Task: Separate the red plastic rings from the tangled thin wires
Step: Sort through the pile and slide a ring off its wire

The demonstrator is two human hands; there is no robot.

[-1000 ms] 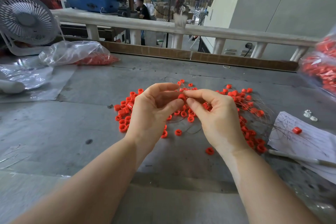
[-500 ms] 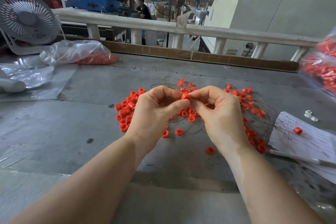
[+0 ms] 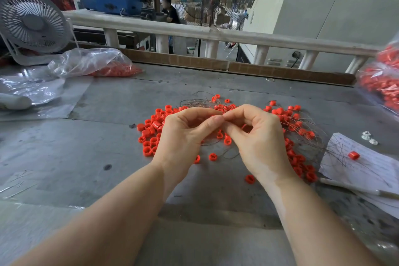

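The red plastic rings (image 3: 151, 134) lie on the desk (image 3: 86, 157), tangled in thin wires (image 3: 302, 129). Both hands, left hand (image 3: 183, 136) and right hand (image 3: 257, 138), pinch together something small (I cannot tell what). The rings seem light and stiff, the wires springy; best pinch each ring by its sides.

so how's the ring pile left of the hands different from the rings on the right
The left pile is packed tight with no wires showing through it; the right rings are spread out with thin wires running over them. The left pile is compact; the right group strings out toward the paper. Both are red plastic.
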